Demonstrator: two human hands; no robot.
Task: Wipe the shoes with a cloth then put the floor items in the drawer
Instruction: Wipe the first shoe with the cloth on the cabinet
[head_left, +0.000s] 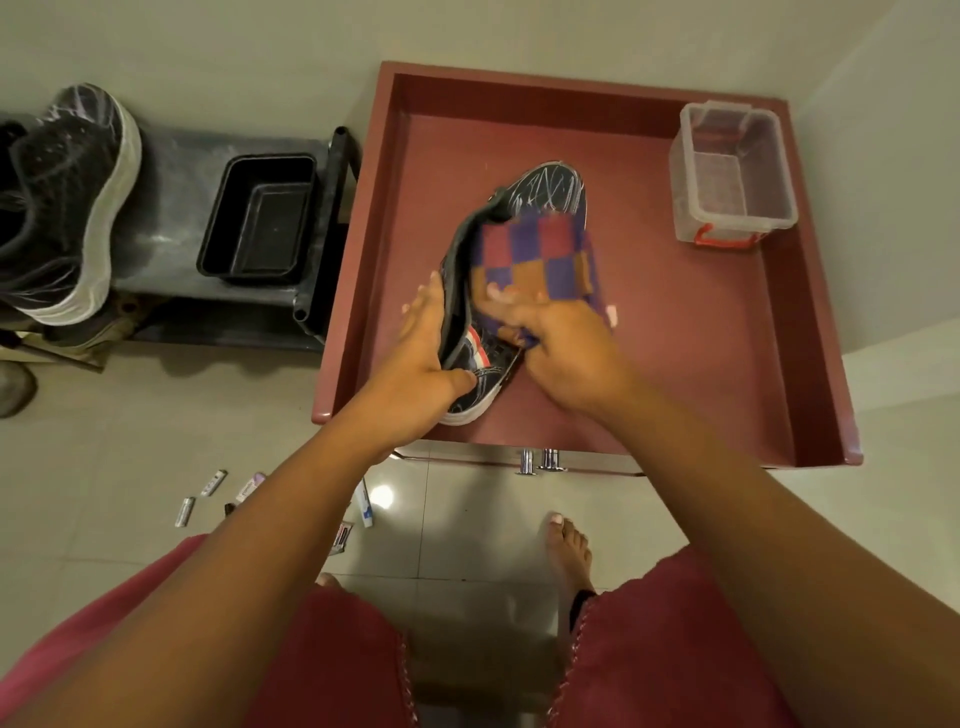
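A black shoe with white scribble marks lies tilted on its side over the open red drawer. My left hand grips the shoe at its heel end, thumb over the side. My right hand holds a checked red, purple and orange cloth pressed against the shoe's side. A second black shoe with a white sole stands on the dark rack at the left. Several small items lie scattered on the floor near my left forearm.
A clear plastic box with a red latch sits in the drawer's far right corner. A black tray rests on the dark rack. My bare foot stands on the tiled floor below the drawer handles.
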